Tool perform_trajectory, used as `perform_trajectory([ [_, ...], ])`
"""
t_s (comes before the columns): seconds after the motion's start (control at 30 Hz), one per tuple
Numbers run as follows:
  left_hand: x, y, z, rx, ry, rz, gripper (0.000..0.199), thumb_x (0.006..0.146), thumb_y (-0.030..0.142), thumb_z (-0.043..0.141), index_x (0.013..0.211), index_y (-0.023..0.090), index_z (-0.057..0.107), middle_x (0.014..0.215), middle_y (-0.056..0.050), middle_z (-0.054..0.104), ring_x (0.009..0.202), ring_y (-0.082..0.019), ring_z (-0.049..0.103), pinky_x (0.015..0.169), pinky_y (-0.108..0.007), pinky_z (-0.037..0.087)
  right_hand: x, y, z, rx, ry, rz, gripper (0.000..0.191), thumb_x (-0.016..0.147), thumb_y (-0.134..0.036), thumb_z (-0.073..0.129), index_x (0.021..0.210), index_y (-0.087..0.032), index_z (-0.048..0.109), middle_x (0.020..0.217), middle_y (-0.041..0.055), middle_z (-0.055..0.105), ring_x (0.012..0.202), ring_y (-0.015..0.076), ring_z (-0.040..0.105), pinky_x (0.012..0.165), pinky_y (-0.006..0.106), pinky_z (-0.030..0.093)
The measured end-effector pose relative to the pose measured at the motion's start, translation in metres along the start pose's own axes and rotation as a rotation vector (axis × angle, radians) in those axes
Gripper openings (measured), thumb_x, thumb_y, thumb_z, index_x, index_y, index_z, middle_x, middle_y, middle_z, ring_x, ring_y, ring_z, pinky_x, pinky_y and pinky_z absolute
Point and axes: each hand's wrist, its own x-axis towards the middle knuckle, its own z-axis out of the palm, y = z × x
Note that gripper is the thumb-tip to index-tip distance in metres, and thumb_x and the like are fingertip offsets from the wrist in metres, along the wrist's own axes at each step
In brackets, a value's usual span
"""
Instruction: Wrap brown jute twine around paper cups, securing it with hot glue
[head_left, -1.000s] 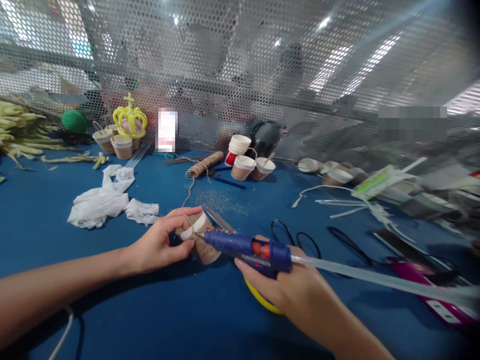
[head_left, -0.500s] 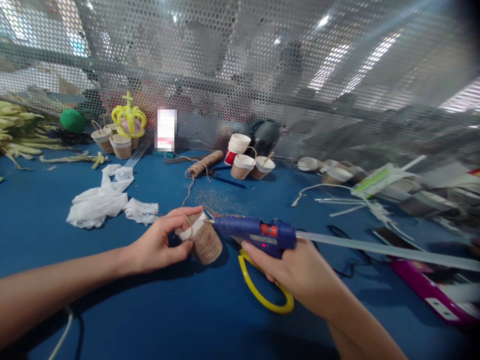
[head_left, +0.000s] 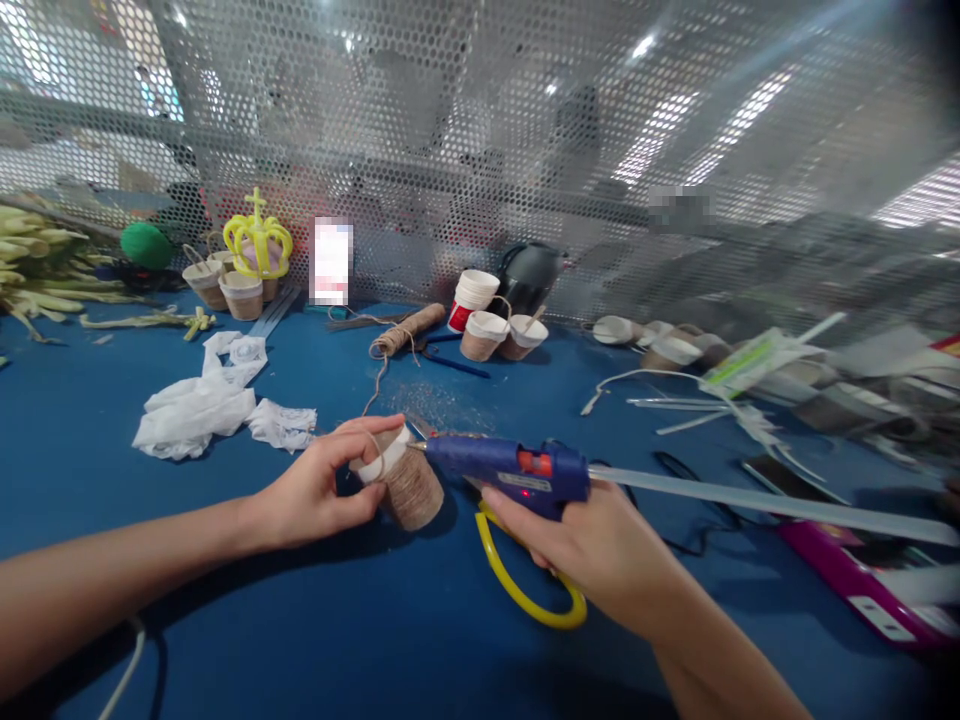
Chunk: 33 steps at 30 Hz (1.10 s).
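My left hand (head_left: 326, 490) grips the rim of a small paper cup (head_left: 412, 487) wrapped in brown twine, tilted with its white-edged mouth toward the hand. My right hand (head_left: 577, 530) is closed around a blue glue gun (head_left: 502, 465), whose nozzle touches or nearly touches the cup's white band. A long clear glue stick (head_left: 750, 495) sticks out of the gun's back. Under the gun lie scissors with yellow handles (head_left: 499, 585), partly hidden by my right hand. Twine runs from the cup area back to a twine roll (head_left: 409, 330).
Crumpled white material (head_left: 195, 410) lies at left. Twine-wrapped cups (head_left: 484, 335) and a yellow crown (head_left: 257, 240) stand along the perforated metal screen (head_left: 420, 130). At right are a magenta power strip (head_left: 847, 575), cables and more cups.
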Motion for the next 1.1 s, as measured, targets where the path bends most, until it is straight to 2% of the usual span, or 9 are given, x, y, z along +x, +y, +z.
perform_trajectory([
  [0.13, 0.000, 0.000, 0.000, 0.002, 0.001, -0.006, 0.011, 0.072, 0.013, 0.051, 0.065, 0.018, 0.044, 0.126, -0.015, 0.049, 0.117, -0.024, 0.045, 0.094, -0.037, 0.036, -0.001, -0.001, 0.001, 0.086, -0.024, 0.061, 0.033, 0.075, -0.031, 0.052, 0.045, -0.020, 0.046, 0.033, -0.0056, 0.043, 0.033, 0.0097, 0.043, 0.034, 0.021, 0.037],
  [0.3, -0.001, -0.001, 0.000, 0.002, -0.001, -0.001, 0.011, 0.072, 0.013, 0.052, 0.066, 0.018, 0.043, 0.127, -0.015, 0.048, 0.117, -0.024, 0.044, 0.095, -0.038, 0.036, 0.001, 0.002, 0.000, 0.274, -0.128, 0.230, 0.031, 0.074, -0.037, 0.053, 0.050, -0.019, 0.047, 0.034, -0.0059, 0.043, 0.031, 0.0081, 0.041, 0.035, 0.020, 0.037],
  [0.4, 0.000, -0.002, -0.001, 0.001, 0.016, 0.008, 0.012, 0.073, 0.013, 0.052, 0.067, 0.018, 0.043, 0.127, -0.015, 0.048, 0.118, -0.024, 0.044, 0.096, -0.038, 0.035, 0.005, 0.002, -0.004, 0.376, -0.193, 0.243, 0.026, 0.076, -0.036, 0.052, 0.059, -0.017, 0.054, 0.036, -0.0061, 0.044, 0.034, 0.0083, 0.042, 0.040, 0.021, 0.039],
  [0.53, 0.002, -0.003, -0.003, -0.015, 0.054, 0.004, 0.012, 0.072, 0.012, 0.052, 0.067, 0.018, 0.043, 0.127, -0.016, 0.047, 0.120, -0.023, 0.041, 0.097, -0.038, 0.034, 0.010, 0.003, -0.007, 0.498, -0.229, 0.241, 0.028, 0.078, -0.034, 0.052, 0.057, -0.016, 0.053, 0.036, -0.0063, 0.043, 0.036, 0.0070, 0.040, 0.046, 0.022, 0.039],
  [0.67, 0.003, -0.001, -0.004, -0.021, 0.083, 0.007, 0.012, 0.072, 0.011, 0.051, 0.067, 0.018, 0.043, 0.126, -0.017, 0.048, 0.119, -0.024, 0.042, 0.096, -0.038, 0.034, 0.014, 0.010, -0.002, 0.659, -0.239, 0.266, 0.023, 0.077, -0.035, 0.055, 0.070, -0.013, 0.058, 0.034, -0.0082, 0.040, 0.034, 0.0056, 0.036, 0.041, 0.020, 0.031],
  [0.8, 0.004, 0.001, -0.005, -0.029, 0.101, 0.014, 0.011, 0.072, 0.012, 0.051, 0.067, 0.018, 0.043, 0.126, -0.017, 0.048, 0.118, -0.024, 0.044, 0.095, -0.037, 0.033, 0.018, 0.017, 0.002, 0.766, -0.239, 0.276, 0.023, 0.077, -0.033, 0.056, 0.070, -0.012, 0.059, 0.035, -0.0080, 0.040, 0.033, 0.0031, 0.033, 0.040, 0.018, 0.027],
  [0.87, 0.004, 0.000, -0.006, -0.036, 0.120, 0.012, 0.012, 0.073, 0.012, 0.051, 0.067, 0.018, 0.043, 0.127, -0.017, 0.048, 0.117, -0.023, 0.044, 0.095, -0.037, 0.033, 0.019, 0.019, 0.002, 0.813, -0.221, 0.282, 0.022, 0.077, -0.033, 0.057, 0.070, -0.012, 0.061, 0.039, -0.0064, 0.044, 0.036, 0.0030, 0.037, 0.041, 0.017, 0.030],
  [1.0, 0.005, -0.004, -0.007, -0.058, 0.165, -0.007, 0.012, 0.073, 0.012, 0.051, 0.068, 0.018, 0.042, 0.126, -0.017, 0.048, 0.117, -0.023, 0.044, 0.096, -0.038, 0.032, 0.025, 0.023, -0.001, 0.936, -0.155, 0.367, 0.023, 0.067, -0.035, 0.067, 0.070, -0.013, 0.061, 0.060, -0.0010, 0.056, 0.051, 0.0057, 0.049, 0.048, 0.017, 0.039],
  [1.1, 0.006, -0.007, -0.007, -0.070, 0.182, -0.026, 0.012, 0.074, 0.014, 0.051, 0.068, 0.018, 0.042, 0.127, -0.016, 0.046, 0.119, -0.023, 0.042, 0.097, -0.038, 0.032, 0.034, 0.030, -0.003, 0.989, -0.120, 0.435, 0.027, 0.062, -0.037, 0.071, 0.068, -0.014, 0.059, 0.061, -0.0014, 0.055, 0.052, 0.0059, 0.048, 0.046, 0.017, 0.040],
])
